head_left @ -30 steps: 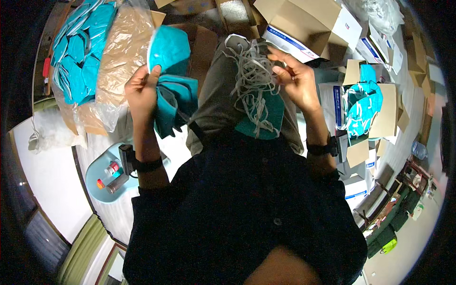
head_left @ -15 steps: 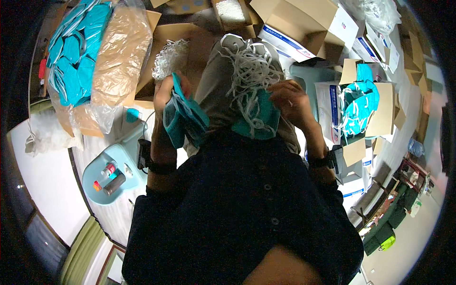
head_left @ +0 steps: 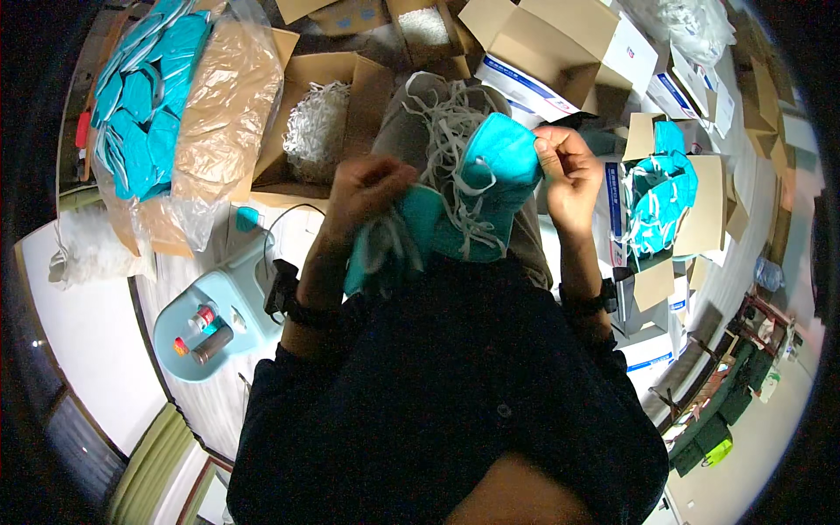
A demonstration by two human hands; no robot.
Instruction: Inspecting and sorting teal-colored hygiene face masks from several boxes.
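Observation:
My right hand (head_left: 570, 171) pinches the edge of a teal face mask (head_left: 500, 156) between thumb and fingers, holding it raised over my lap. A white ear loop hangs across that mask. On the left, my left hand (head_left: 371, 185) is closed on a small stack of teal face masks (head_left: 420, 215), slightly blurred, that hangs beneath its fingers in front of the wrist. Between the hands, a tangle of white ear loops (head_left: 440, 131) lies on my lap. More teal mask fabric (head_left: 472, 242) rests there, under the loops and partly covered by the raised mask.
A clear bag of teal masks (head_left: 140, 114) stands at far left. Beside it, a carton (head_left: 366, 96) holds white straps (head_left: 317, 131). At right, another carton (head_left: 703, 206) is filled with masks. A light-blue stool (head_left: 175, 359) carries bottles. An opened carton (head_left: 560, 39) sits ahead.
My right hand has lifted a mask off my lap, up and to the right. My left hand has moved right and slightly down with its masks, uncovering the straps in the carton.

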